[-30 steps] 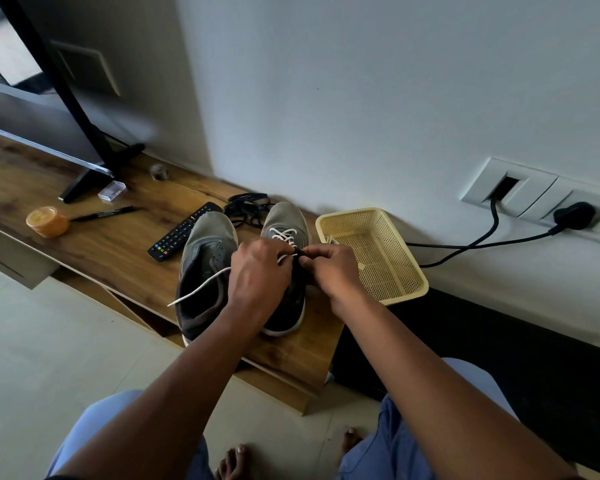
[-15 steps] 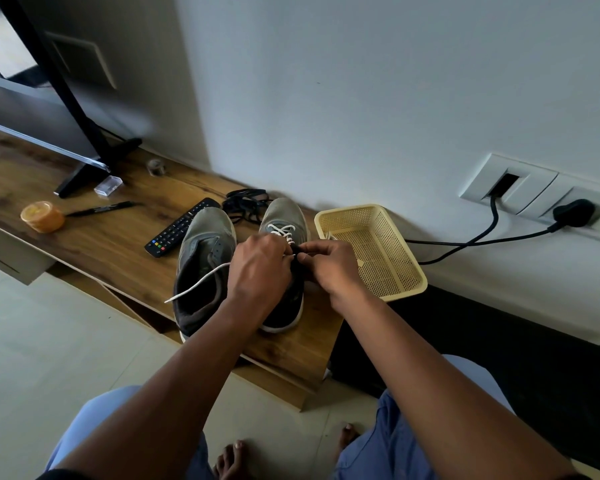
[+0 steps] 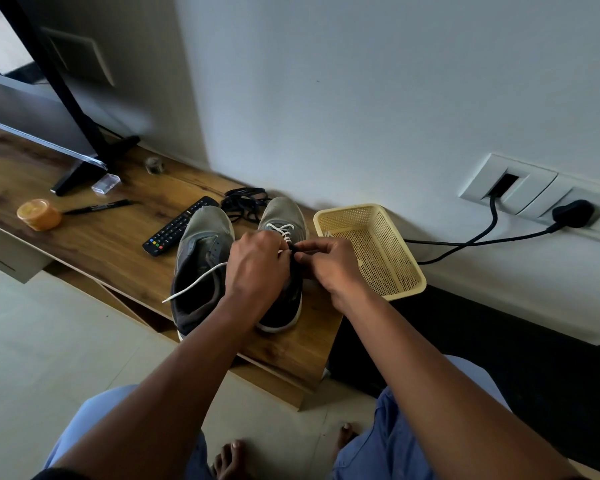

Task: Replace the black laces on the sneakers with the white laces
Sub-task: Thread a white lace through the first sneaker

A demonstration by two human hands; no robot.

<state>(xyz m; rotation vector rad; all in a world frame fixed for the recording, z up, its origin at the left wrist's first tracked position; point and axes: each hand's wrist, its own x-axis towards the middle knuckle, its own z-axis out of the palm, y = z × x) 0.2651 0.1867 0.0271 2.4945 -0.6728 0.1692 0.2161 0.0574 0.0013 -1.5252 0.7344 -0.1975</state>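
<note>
Grey sneakers sit side by side on the wooden table (image 3: 94,244), toes toward the wall. On the right sneaker (image 3: 284,216) a white lace (image 3: 280,229) already crosses the lower eyelets near the toe. Both hands meet over its tongue. The left hand (image 3: 257,268) is curled, knuckles up, and appears to pinch the lace, whose loose end (image 3: 194,282) trails out from under it across the open mouth of the left sneaker (image 3: 203,251) and ends past that shoe's left edge. The right hand (image 3: 329,265) has its fingertips (image 3: 303,252) closed in a pinch at the eyelet row, on the lace or the dark upper; I cannot tell which. Removed black laces (image 3: 241,204) lie in a loose tangle on the table just behind the sneakers' toes. Just right of the right sneaker stands a yellow mesh basket (image 3: 404,271); a bit of white shows at its near left corner. Left of the shoes lie a remote control (image 3: 177,226), a black pen (image 3: 99,206) and an orange lidded tub (image 3: 39,214).
</note>
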